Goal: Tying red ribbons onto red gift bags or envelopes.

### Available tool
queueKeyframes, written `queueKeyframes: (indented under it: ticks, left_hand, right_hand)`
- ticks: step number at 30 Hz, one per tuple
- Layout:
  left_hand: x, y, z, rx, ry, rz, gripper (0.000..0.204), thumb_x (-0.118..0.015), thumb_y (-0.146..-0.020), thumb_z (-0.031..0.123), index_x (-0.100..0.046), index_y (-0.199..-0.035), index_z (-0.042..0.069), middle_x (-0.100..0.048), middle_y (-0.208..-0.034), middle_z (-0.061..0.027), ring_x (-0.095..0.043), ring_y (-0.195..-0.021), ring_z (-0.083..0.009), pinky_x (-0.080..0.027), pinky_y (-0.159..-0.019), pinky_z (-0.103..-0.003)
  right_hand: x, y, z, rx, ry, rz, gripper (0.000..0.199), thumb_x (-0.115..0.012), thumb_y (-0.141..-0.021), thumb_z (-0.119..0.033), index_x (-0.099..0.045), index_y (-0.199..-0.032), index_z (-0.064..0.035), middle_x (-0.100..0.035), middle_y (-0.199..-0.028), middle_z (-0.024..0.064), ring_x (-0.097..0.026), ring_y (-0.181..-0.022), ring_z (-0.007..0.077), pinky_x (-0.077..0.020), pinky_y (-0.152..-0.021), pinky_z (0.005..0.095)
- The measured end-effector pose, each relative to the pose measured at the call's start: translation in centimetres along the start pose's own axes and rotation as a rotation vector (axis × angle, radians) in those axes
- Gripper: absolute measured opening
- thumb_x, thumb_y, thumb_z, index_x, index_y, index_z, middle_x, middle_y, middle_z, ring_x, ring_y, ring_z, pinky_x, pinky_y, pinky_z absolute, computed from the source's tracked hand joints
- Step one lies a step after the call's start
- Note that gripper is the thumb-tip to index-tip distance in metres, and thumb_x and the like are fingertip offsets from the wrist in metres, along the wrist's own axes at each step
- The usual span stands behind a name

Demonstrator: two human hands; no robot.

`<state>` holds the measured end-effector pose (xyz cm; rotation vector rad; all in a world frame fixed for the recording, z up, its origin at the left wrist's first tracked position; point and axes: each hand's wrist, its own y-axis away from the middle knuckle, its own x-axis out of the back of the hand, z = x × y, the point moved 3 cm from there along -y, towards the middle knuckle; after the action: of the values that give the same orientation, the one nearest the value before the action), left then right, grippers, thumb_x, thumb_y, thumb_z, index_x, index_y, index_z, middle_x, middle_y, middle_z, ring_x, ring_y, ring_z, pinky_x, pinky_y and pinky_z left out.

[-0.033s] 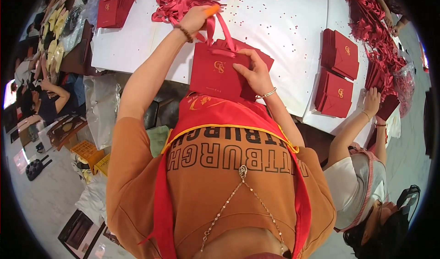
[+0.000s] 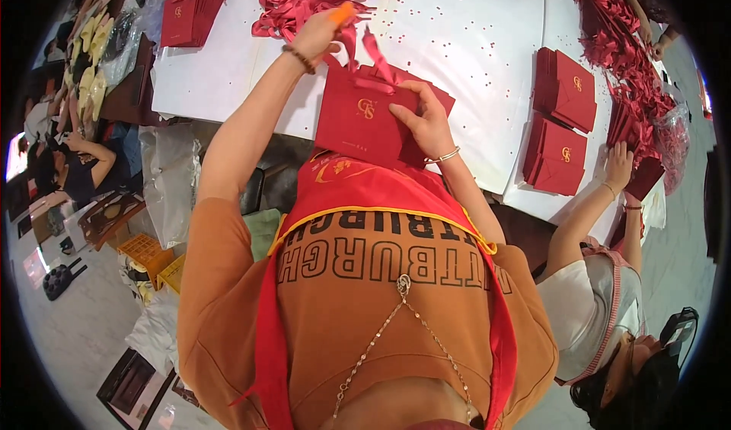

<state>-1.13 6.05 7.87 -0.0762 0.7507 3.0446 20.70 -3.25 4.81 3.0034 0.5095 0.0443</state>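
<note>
A red paper gift bag [image 2: 343, 125] with a gold emblem stands tilted at the near table edge, against my red apron. My right hand [image 2: 428, 121] grips its upper right side, thumb on the front and fingers behind. A red ribbon [image 2: 373, 89] runs through the bag's top and forms two upright tails. Above the bag's left corner, my left hand [image 2: 320, 35] is closed on the left tail; the other tail sticks up apart from it. Something orange [image 2: 343, 13] covers or sits at a left fingertip; I cannot tell which. More red bags [image 2: 435, 91] lie behind this one.
Loose red ribbons [image 2: 285, 7] are heaped at the far side of the white table [image 2: 228, 72]. Red bags are stacked at far left [image 2: 183, 20] and at right [image 2: 554, 156]. Small red dots are scattered over the cloth. At right, a co-worker's hand [image 2: 618, 167] touches more bags.
My left hand has shifted slightly left, away from the bag's top. The right ribbon tail has come away from it. My right hand keeps its grip.
</note>
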Motion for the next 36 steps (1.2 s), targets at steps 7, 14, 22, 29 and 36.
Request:
queueKeyframes:
  ticks: [7,14,22,29,36]
  left_hand:
    - [-1.7,8.8,-4.2,-0.018,0.068,-0.013,0.027,-0.056,-0.085,0.013,-0.049,-0.108,0.0,-0.059,-0.088,-0.0056,-0.057,-0.074,-0.0099,-0.048,-0.062,-0.023]
    - [1.3,8.9,-7.0,-0.095,0.272,0.034,0.03,-0.059,-0.081,0.004,-0.049,-0.109,0.001,-0.059,-0.089,-0.0061,-0.059,-0.076,-0.0119,-0.049,-0.066,-0.023]
    - [24.0,8.9,-10.2,-0.174,-0.113,0.669,0.033,-0.063,-0.078,0.011,-0.051,-0.108,0.007,-0.059,-0.093,-0.0084,-0.059,-0.078,-0.016,-0.05,-0.067,-0.029]
    - [21.0,8.5,-8.2,-0.017,-1.111,1.189,0.036,-0.064,-0.074,0.021,-0.056,-0.106,0.006,-0.06,-0.1,-0.0119,-0.057,-0.092,-0.0289,-0.046,-0.076,-0.039]
    - [4.2,3.3,-5.7,-0.966,-1.32,0.061,0.026,-0.063,-0.071,0.015,-0.061,-0.097,0.014,-0.058,-0.102,-0.0016,-0.051,-0.095,-0.0211,-0.039,-0.079,-0.037]
  right_hand:
    - [-0.6,-0.6,-1.7,0.08,-0.028,0.185,0.034,-0.068,-0.074,-0.014,-0.054,-0.102,-0.0012,-0.059,-0.093,0.0069,-0.054,-0.091,0.0141,-0.0417,-0.081,0.0259]
    - [-2.5,-2.0,-2.8,-0.04,-0.029,0.069,0.038,-0.065,-0.077,-0.012,-0.047,-0.108,-0.0024,-0.06,-0.084,0.0055,-0.054,-0.068,0.0087,-0.0447,-0.062,0.0223]
    - [2.5,-2.2,-3.3,0.036,0.107,0.197,0.022,-0.059,-0.083,-0.016,-0.057,-0.1,-0.0017,-0.06,-0.075,0.0036,-0.056,-0.064,0.0078,-0.0439,-0.057,0.0216]
    - [4.0,-1.7,-2.4,0.139,0.484,0.258,0.02,-0.062,-0.078,-0.014,-0.06,-0.095,-0.0043,-0.061,-0.079,0.0073,-0.058,-0.068,0.0176,-0.045,-0.059,0.0273]
    - [2.0,-2.0,-1.0,0.245,1.128,0.202,0.034,-0.065,-0.07,-0.035,-0.062,-0.094,-0.0116,-0.056,-0.099,0.0023,-0.05,-0.092,0.0228,-0.0336,-0.076,0.0384]
